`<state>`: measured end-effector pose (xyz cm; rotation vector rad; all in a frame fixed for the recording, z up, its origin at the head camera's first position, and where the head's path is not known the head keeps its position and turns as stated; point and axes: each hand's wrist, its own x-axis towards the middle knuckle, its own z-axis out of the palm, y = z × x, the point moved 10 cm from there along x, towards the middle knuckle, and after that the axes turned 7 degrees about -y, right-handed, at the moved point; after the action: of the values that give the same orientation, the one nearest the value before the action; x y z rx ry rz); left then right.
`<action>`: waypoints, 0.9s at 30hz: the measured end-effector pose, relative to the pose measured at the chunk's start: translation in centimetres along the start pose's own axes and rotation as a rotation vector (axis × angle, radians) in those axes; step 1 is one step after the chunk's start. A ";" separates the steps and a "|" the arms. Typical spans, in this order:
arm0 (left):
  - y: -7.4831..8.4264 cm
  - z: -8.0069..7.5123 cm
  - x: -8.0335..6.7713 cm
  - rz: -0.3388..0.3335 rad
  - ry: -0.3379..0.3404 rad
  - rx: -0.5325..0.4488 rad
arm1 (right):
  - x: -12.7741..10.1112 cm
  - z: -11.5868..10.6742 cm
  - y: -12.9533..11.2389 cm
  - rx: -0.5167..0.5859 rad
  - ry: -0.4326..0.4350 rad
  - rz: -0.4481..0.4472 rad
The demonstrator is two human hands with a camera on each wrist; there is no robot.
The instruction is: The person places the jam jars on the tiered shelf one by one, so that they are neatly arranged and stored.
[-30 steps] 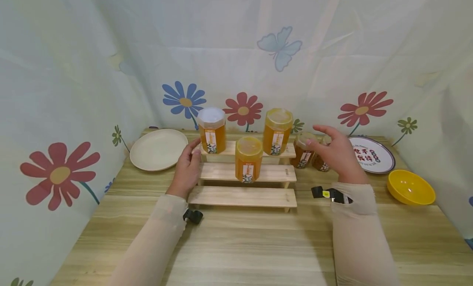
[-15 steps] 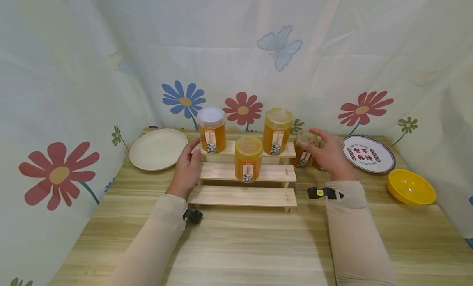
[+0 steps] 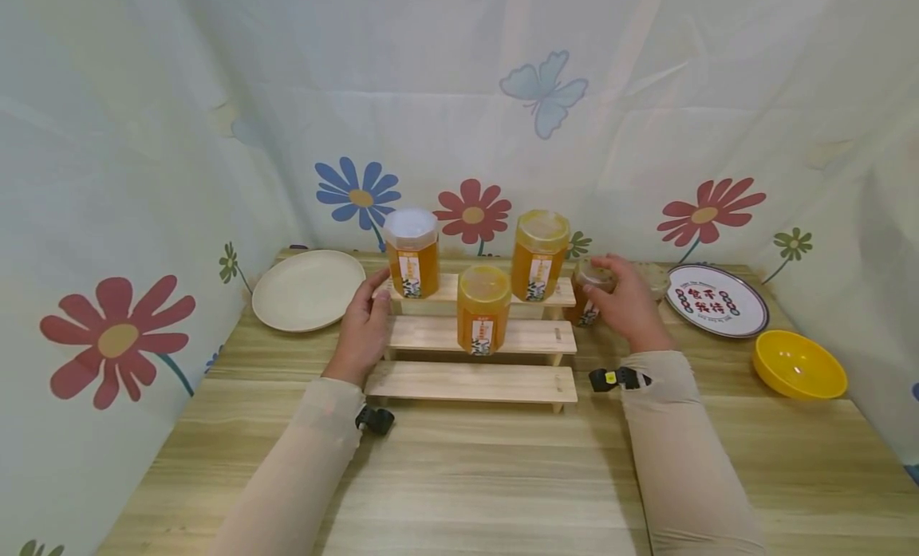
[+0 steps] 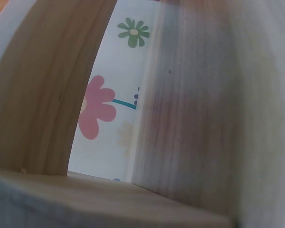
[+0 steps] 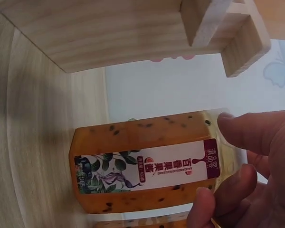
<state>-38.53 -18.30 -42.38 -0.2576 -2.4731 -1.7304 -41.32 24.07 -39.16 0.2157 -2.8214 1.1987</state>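
"How many jars on the stepped rack (image 3: 474,337)?"
"Three honey jars (image 3: 483,309). Just right of it, the right hand (image 3: 632,305) curls its fingers around one seeded jar (image 3: 590,293); the left hand (image 3: 366,325), fingers together, touches the rack."

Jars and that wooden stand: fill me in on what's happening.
A person sits at a wooden table. Their left hand rests against the left end of a three-step wooden stand holding three honey jars. Their right hand grips the lid end of a darker, speckled jar standing on the table just right of the stand.
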 end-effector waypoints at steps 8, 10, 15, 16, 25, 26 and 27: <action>0.0 -0.1 0.0 0.001 0.009 0.000 | -0.2 0.0 0.4 -0.007 0.008 0.082; 0.0 -0.1 -0.1 0.002 0.011 0.001 | -0.2 0.0 0.6 -0.006 -0.001 0.094; 0.3 -0.1 -0.1 0.012 0.007 -0.002 | -0.3 -0.1 0.3 0.002 -0.059 0.043; 0.3 -0.1 -0.1 0.016 0.006 0.000 | -0.3 -0.2 0.3 -0.001 -0.068 0.034; 0.5 -0.1 -0.1 0.036 -0.005 -0.003 | -0.6 -0.6 0.5 -0.028 -0.098 0.044; 0.6 -0.1 -0.1 0.037 -0.005 -0.006 | -0.6 -0.6 0.6 -0.029 -0.105 0.041; 0.5 -0.1 -0.1 0.037 -0.006 -0.007 | -0.6 -0.6 0.6 -0.026 -0.109 0.040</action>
<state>-38.35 -18.20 -41.88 -0.3068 -2.4506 -1.7273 -40.86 24.98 -39.29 0.2305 -2.9469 1.1923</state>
